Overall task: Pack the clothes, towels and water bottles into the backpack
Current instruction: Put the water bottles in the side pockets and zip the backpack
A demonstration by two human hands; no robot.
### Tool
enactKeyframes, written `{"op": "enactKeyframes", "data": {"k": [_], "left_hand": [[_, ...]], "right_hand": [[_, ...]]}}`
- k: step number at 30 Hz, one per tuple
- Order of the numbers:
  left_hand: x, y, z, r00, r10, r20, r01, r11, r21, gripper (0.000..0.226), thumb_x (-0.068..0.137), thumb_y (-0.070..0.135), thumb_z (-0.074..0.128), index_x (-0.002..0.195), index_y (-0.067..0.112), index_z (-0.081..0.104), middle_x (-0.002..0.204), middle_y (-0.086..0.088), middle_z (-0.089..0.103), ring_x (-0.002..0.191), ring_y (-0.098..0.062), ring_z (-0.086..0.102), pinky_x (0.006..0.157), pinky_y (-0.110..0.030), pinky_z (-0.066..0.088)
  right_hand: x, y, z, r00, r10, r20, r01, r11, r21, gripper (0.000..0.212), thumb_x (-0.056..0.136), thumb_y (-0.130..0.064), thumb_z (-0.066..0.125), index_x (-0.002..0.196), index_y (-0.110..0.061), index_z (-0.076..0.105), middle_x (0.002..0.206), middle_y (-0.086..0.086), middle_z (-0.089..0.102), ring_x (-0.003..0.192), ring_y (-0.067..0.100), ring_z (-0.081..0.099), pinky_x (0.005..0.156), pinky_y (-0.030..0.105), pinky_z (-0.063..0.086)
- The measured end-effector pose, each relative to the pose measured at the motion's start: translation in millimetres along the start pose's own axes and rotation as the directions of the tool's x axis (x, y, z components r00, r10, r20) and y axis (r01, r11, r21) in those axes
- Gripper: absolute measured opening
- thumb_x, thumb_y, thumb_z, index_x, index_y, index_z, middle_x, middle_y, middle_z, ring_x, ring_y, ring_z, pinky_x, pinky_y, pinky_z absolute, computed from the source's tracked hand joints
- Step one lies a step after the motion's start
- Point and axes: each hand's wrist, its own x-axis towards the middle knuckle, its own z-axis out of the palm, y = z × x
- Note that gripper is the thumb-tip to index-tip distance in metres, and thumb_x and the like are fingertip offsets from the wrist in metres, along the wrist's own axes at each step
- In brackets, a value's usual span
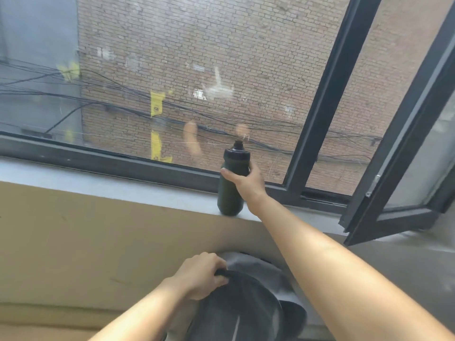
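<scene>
The backpack (pixel 241 313) sits nearest, its soft rim clenched in my left hand (pixel 199 276). Beyond, my right hand (pixel 246 180) wraps the upright water bottle (pixel 231 195) on the sill (pixel 123 185). It looks rigid, smooth and probably slippery, so a mid-body hold suits.

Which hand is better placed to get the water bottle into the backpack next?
The right hand: it grips the water bottle standing on the sill, while the left hand holds the backpack by its top edge.

Backpack (pixel 246 303) base beyond the bottom edge, left hand (pixel 197 276) fingertips hidden under its rim
</scene>
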Motion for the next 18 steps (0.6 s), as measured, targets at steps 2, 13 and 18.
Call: {"op": "enactKeyframes", "data": {"k": [2, 13, 18], "left_hand": [[-0.6, 5.8, -0.5, 1.000, 0.002, -0.010, -0.001, 1.000, 0.018, 0.021, 0.097, 0.041, 0.061, 0.081, 0.029, 0.053, 0.088, 0.007, 0.054, 0.086, -0.024, 0.051, 0.069, -0.034, 0.035], [-3.1, 33.2, 1.1, 0.998, -0.030, -0.061, 0.038, 0.990, 0.133, 0.015, 0.093, 0.034, 0.061, 0.106, 0.032, 0.069, 0.115, 0.000, 0.071, 0.108, -0.031, 0.065, 0.077, -0.036, 0.047], [-2.8, 54.5, 16.2, 0.970, 0.138, -0.200, -0.083, 0.961, 0.262, 0.042, 0.089, 0.017, 0.059, 0.130, 0.026, 0.063, 0.127, -0.001, 0.063, 0.115, -0.028, 0.057, 0.094, -0.039, 0.047]], "right_hand": [[-20.5, -1.0, -17.9, 0.993, -0.105, -0.046, 0.101, 0.991, -0.092, 0.050, 0.070, -0.047, 0.087, 0.111, -0.037, 0.061, 0.114, -0.008, 0.067, 0.106, 0.018, 0.064, 0.089, 0.041, 0.054], [-159.4, 44.1, -125.9, 0.999, 0.030, -0.014, -0.032, 0.993, -0.116, 0.049, 0.072, -0.024, 0.088, 0.112, -0.029, 0.060, 0.105, -0.003, 0.072, 0.097, 0.018, 0.068, 0.080, 0.035, 0.055], [-203.5, 95.8, -165.5, 0.963, 0.225, -0.150, -0.220, 0.974, 0.046, 0.047, 0.072, -0.039, 0.087, 0.112, -0.027, 0.066, 0.104, -0.002, 0.075, 0.096, 0.023, 0.073, 0.087, 0.048, 0.060]]}}
